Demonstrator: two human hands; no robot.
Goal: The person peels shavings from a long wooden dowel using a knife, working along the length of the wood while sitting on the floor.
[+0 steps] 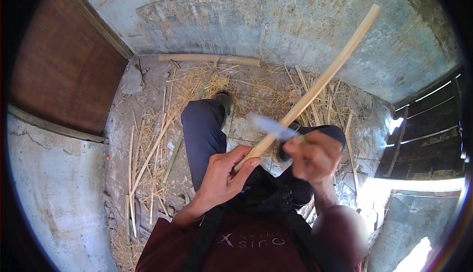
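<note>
A long pale strip of bamboo or wood (320,82) slants from my lap up to the far right. My left hand (224,176) grips its near end, thumb on top and fingers wrapped around it. Closed around a handle that is mostly hidden, my right hand (315,156) is smeared by motion. From that fist a blurred knife blade (270,125) points left and lies across the strip, a little beyond my left hand. Whether the blade cuts into the strip or only passes over it, I cannot tell.
Straw-like shavings (192,82) and several thin strips (155,156) litter the floor. A bamboo pole (212,59) lies along the far wall (207,15). At left stands a brown door panel (69,60); at right, a dark slatted board (423,134). My bent knees (203,134) flank the work.
</note>
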